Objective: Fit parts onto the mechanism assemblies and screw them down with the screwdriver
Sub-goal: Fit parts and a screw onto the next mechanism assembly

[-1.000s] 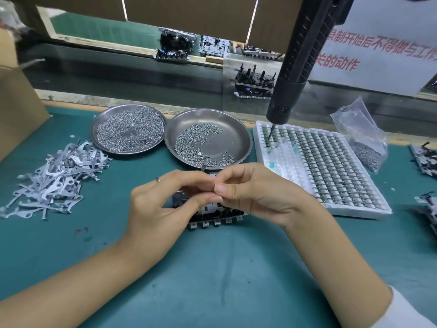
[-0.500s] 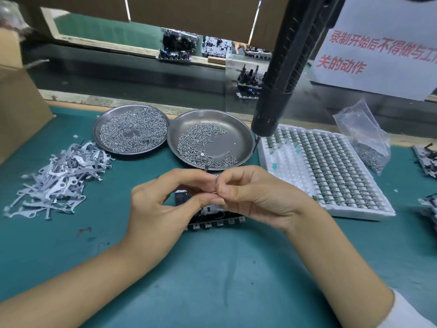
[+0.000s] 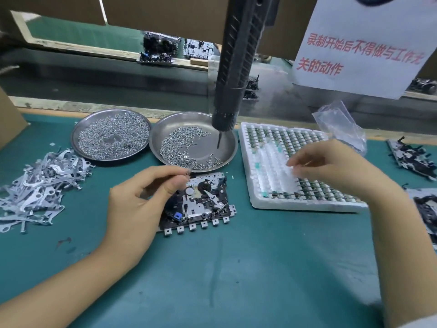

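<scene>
A black and metal mechanism assembly (image 3: 201,204) lies flat on the green mat in the middle. My left hand (image 3: 144,197) hovers at its upper left corner, thumb and forefinger pinched on a tiny part that I cannot make out clearly. My right hand (image 3: 335,166) is over the white foam tray (image 3: 272,204) of small green parts, fingertips pinched down at an emptied row; whether they hold a part is unclear. A black electric screwdriver (image 3: 236,67) hangs from above, its bit over the right screw dish (image 3: 224,143).
A second dish (image 3: 111,136) full of screws sits left of the first. A heap of flat grey metal levers (image 3: 40,183) lies at the left. A plastic bag (image 3: 340,126) and more assemblies (image 3: 411,157) are at the right. A cardboard box edge stands far left.
My right hand left the left hand and moved right to the foam tray, uncovering the assembly. The hanging screwdriver swung left, from over the tray to over the screw dish.
</scene>
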Available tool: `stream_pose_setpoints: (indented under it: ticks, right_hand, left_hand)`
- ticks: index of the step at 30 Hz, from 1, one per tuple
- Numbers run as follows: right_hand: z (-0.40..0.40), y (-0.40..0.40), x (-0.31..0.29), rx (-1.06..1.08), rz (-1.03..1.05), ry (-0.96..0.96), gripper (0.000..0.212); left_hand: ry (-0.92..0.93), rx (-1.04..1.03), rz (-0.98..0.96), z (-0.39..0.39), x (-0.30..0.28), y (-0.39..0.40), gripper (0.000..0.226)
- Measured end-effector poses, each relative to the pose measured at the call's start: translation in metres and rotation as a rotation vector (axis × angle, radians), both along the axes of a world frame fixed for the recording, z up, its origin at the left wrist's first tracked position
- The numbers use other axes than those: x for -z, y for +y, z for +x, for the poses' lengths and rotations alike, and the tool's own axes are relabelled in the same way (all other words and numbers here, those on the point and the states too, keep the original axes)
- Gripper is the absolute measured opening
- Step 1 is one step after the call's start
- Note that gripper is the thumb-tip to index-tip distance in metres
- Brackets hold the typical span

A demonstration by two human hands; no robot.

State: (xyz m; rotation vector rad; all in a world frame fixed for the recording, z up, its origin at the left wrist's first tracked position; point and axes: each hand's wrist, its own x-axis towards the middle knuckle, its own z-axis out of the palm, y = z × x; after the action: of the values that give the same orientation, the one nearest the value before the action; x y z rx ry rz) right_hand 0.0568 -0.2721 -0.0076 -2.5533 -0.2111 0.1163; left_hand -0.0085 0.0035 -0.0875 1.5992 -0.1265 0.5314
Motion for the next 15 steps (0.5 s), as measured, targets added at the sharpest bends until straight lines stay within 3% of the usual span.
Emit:
stream_pose_setpoints:
  ticks: [9, 15]
  right_hand:
    - [-0.023, -0.01, 0.022, -0.139, -0.218, -0.087, 0.036]
    - [-0.029, -0.001, 0.026, -0.211, -0.635, -0.117, 0.06]
  left_hand:
    - [0.072, -0.006, -0.066, 0.004, 0.0, 0.0, 0.012]
    - [0.105, 0.002, -0.122, 0.006, 0.0, 0.001, 0.014]
